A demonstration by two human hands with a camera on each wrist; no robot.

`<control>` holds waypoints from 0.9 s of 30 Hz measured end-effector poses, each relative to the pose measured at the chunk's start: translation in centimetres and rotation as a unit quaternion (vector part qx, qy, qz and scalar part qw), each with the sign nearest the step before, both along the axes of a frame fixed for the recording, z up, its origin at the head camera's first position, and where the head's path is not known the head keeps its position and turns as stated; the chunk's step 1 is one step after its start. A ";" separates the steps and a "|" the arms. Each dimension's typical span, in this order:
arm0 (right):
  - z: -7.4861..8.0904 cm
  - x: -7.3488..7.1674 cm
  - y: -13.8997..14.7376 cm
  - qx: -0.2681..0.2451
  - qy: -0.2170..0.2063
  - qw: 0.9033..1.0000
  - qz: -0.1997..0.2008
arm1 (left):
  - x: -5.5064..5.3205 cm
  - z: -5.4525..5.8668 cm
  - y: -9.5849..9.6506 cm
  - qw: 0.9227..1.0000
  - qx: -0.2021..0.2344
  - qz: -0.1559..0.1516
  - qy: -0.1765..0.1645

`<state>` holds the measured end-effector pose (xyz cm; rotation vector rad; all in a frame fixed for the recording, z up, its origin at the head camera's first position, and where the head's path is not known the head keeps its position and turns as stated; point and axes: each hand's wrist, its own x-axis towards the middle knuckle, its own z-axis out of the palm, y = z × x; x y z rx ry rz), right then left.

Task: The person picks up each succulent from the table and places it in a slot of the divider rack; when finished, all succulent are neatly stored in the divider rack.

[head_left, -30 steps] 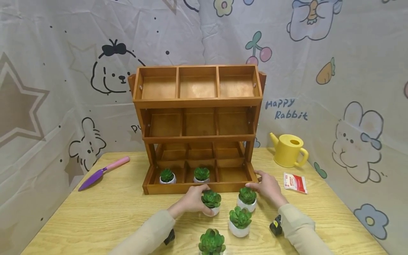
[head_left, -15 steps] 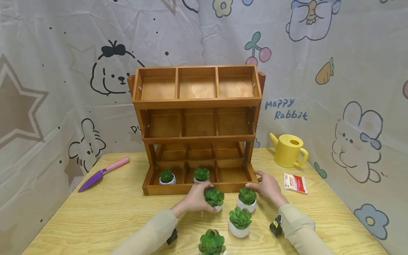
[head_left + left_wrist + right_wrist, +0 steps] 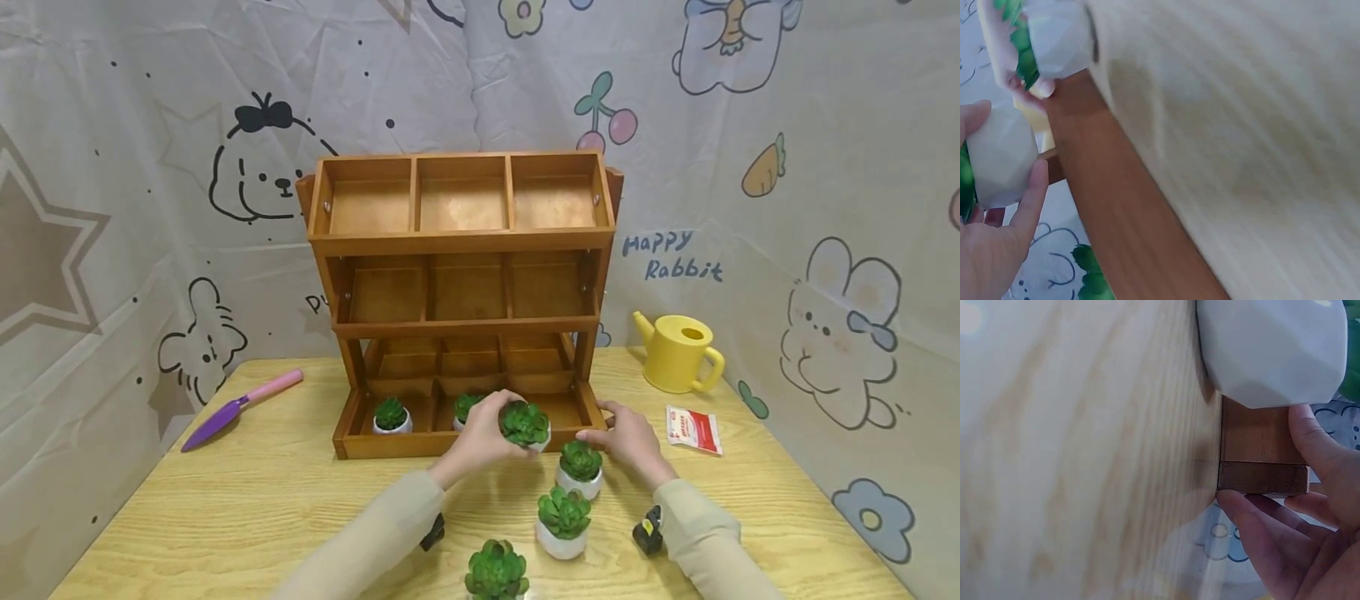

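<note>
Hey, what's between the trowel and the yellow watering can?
In the head view, the wooden shelf stands between them, with two potted plants in its bottom row. The left hand holds another plant by that row's front edge.

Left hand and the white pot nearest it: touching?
Touching. The left wrist view shows it: the left hand pinches the white pot from opposite sides.

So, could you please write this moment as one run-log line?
left hand: holds potted succulent near bottom tray; right hand: grips tray's right front corner; tray: plants in left and middle compartments; table: three plants
</note>
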<state>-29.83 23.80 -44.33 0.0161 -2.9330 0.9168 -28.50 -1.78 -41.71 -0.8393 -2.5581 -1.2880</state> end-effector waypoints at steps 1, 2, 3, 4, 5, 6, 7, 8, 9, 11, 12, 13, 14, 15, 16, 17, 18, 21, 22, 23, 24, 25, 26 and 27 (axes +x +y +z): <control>0.0 0.0 0.0 0.000 0.001 1.000 -0.001 | -0.2 0.2 0.3 1.000 0.002 0.005 0.000; 0.1 0.0 0.1 0.001 0.002 1.000 0.000 | -0.5 0.4 0.6 1.000 0.007 0.008 -0.001; 0.2 0.0 0.1 0.001 0.003 1.000 -0.001 | -0.7 0.5 0.8 1.000 0.008 0.012 -0.002; 0.2 0.0 0.1 0.000 0.004 1.000 -0.001 | -1.0 0.6 1.1 1.000 0.011 0.015 -0.002; 0.2 0.0 0.1 -0.001 0.004 1.000 -0.002 | -1.2 0.6 1.3 1.000 0.013 0.017 -0.005; 0.2 -0.1 0.1 -0.002 0.003 1.000 -0.002 | -1.4 0.6 1.5 1.000 0.016 0.019 -0.004; 0.2 -0.1 0.1 -0.003 0.003 1.000 -0.002 | -1.6 0.5 1.7 1.000 0.018 0.020 -0.006; 0.1 -0.1 0.1 -0.002 0.002 1.000 -0.002 | -1.9 0.4 2.0 1.000 0.020 0.022 -0.006; 0.1 -0.1 0.0 -0.002 0.001 1.000 -0.003 | -2.1 0.2 2.2 0.999 0.021 0.025 -0.008; 0.1 -0.2 0.1 -0.001 0.001 1.000 -0.004 | -2.5 -0.1 2.7 0.999 0.027 0.033 -0.010; 0.0 -0.2 0.1 0.000 0.001 1.000 -0.004 | -2.7 -0.2 3.0 0.999 0.028 0.038 -0.012; 0.0 -0.2 0.1 0.000 0.000 1.000 -0.004 | -2.9 -0.3 3.2 0.999 0.027 0.045 -0.014; 0.0 -0.2 0.1 0.001 -0.002 1.000 -0.005 | -3.1 -0.4 3.5 0.998 0.027 0.051 -0.017; 0.0 -0.1 0.1 0.000 -0.002 1.000 -0.004 | -3.2 -0.4 3.6 0.998 0.027 0.057 -0.016; 0.0 -0.1 0.1 0.000 -0.003 1.000 -0.004 | -3.4 -0.4 3.8 0.997 0.027 0.064 -0.015; 0.0 -0.1 0.1 -0.001 -0.003 1.000 -0.004 | -3.6 -0.4 3.9 0.997 0.026 0.069 -0.017; 0.0 -0.1 0.1 -0.001 -0.003 1.000 -0.005 | -3.7 -0.3 4.0 0.997 0.027 0.073 -0.017; 0.0 -0.1 0.1 -0.001 -0.003 1.000 -0.006 | -4.2 -0.1 4.2 0.996 0.030 0.083 -0.016; 0.0 -0.1 0.1 0.000 -0.003 1.000 -0.006 | -4.4 -0.1 4.3 0.996 0.030 0.086 -0.017; 0.0 -0.1 0.1 0.001 -0.003 1.000 -0.007 | -4.5 0.0 4.4 0.996 0.030 0.087 -0.018; 0.0 -0.2 0.1 0.001 -0.004 1.000 -0.007 | -4.7 0.0 4.5 0.996 0.028 0.088 -0.018; 0.1 -0.1 0.1 0.001 -0.005 1.000 -0.007 | -4.8 0.0 4.6 0.996 0.024 0.088 -0.019; 0.1 -0.2 0.1 0.001 -0.006 1.000 -0.007 | -4.9 -0.1 4.8 0.996 0.020 0.088 -0.016; 0.1 -0.2 0.1 -0.001 -0.006 1.000 -0.007 | -5.0 -0.1 4.9 0.996 0.016 0.086 -0.016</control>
